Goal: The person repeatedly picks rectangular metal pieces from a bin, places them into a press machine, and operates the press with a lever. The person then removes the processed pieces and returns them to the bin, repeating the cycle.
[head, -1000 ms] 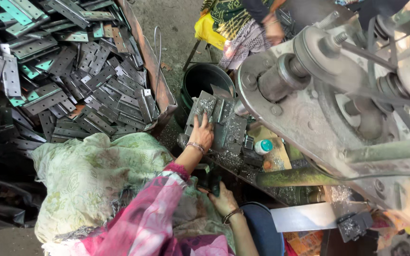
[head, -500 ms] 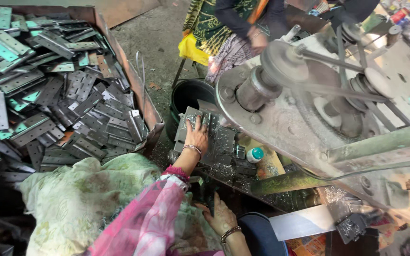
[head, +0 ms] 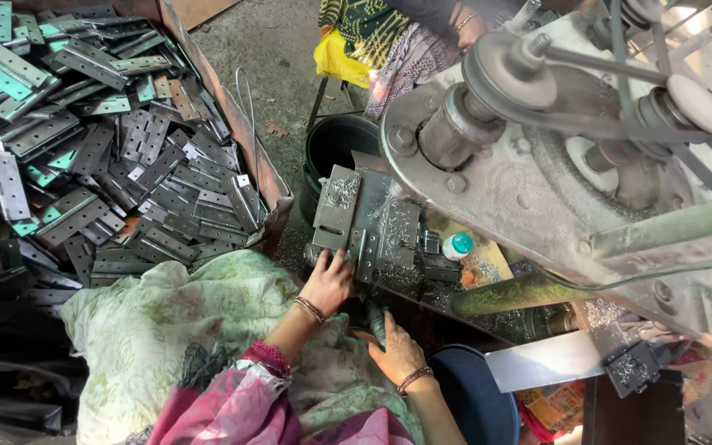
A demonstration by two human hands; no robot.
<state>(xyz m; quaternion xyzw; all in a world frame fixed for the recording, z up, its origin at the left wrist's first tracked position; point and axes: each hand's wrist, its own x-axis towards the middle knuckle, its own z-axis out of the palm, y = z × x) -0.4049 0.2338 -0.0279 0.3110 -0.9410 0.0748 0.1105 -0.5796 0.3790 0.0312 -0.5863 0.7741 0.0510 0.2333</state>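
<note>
The left hand [head: 329, 283] presses its fingers flat on a grey perforated steel hinge plate [head: 362, 247] at the machine; the right hand [head: 395, 350] grips a dark lever [head: 375, 320], ready to pull.

Dull grey metal hinge plates [head: 84, 140] (some teal-coated), gritty steel machine [head: 554, 165], soft printed cloth [head: 166, 330].
</note>
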